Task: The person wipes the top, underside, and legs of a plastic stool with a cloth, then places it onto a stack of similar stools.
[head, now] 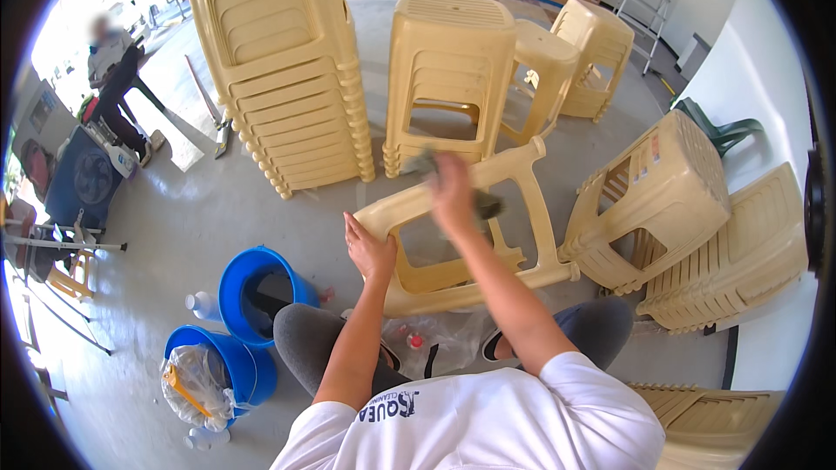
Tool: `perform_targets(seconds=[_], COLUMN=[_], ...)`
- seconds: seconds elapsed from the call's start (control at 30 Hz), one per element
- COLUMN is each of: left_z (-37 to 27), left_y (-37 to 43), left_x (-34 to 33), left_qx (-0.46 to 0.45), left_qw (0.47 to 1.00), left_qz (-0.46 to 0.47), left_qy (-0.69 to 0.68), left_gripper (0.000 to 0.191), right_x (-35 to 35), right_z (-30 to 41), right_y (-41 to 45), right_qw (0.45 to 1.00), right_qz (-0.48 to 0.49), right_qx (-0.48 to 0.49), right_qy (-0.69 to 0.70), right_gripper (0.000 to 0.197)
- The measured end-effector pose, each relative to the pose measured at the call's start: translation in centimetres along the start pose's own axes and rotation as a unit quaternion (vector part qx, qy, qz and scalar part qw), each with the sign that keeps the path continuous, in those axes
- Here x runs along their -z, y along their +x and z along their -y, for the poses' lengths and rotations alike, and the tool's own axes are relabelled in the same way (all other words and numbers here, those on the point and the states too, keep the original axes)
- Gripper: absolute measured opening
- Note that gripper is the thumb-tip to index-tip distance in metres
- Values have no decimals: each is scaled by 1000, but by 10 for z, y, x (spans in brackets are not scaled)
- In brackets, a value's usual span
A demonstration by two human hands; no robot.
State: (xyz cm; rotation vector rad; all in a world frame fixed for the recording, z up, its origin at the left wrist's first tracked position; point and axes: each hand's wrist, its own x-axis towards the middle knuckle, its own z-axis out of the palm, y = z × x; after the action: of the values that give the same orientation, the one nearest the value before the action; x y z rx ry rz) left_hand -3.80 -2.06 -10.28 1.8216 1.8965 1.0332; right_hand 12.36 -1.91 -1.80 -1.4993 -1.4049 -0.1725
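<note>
A cream plastic stool [544, 209] lies tipped on its side in front of my knees, its legs pointing to the right. My left hand [370, 249] grips the seat-end corner at the left. Blurred by motion, my right hand [450, 192] is over the stool's upper leg with a dark greenish cloth [486, 205] bunched in it. Part of that cloth also shows beyond my fingers. Under the stool, clear plastic sheeting [450, 339] and a bottle with a red cap [415, 341] lie between my feet.
Tall stacks of cream chairs [294, 98] and stools [450, 32] stand ahead. More stacked stools [653, 196] and chairs [738, 248] are at right. Two blue buckets [232, 287] [255, 372] sit at left, one holding plastic bags and a yellow-handled tool [189, 391]. A person [111, 72] is far left.
</note>
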Motion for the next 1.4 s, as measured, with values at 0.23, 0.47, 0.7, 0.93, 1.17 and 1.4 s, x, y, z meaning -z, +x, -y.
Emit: perform_targets(seconds=[0.23, 0.47, 0.7, 0.93, 1.17, 1.4], left_z=[-3, -5, -2, -4, -2, -10], left_y=[-2, -6, -9, -12, -17, -16], left_x=[-6, -5, -10, -13, -10, -12], left_qx=[-22, -21, -18, -43, -33, -19], left_qw=[999, 1000, 1000, 998, 999, 1000], left_qz=[-23, -6, -10, -36, -26, -13], left_qy=[-30, -3, 14, -5, -3, -12], left_gripper=[100, 99, 98, 97, 98, 100], right_x=[-90, 42, 14, -85, -4, 52], right_z=[7, -107, -82, 9, -79, -124], right_y=[-49, 23, 20, -35, 16, 15], right_qw=[948, 921, 918, 922, 910, 924], right_qz=[246, 184, 202, 343, 303, 178], right_qx=[154, 9, -78, 74, 27, 11], right_qy=[-127, -344, -332, -164, -280, -338], right_gripper=[38, 24, 23, 25, 22, 34])
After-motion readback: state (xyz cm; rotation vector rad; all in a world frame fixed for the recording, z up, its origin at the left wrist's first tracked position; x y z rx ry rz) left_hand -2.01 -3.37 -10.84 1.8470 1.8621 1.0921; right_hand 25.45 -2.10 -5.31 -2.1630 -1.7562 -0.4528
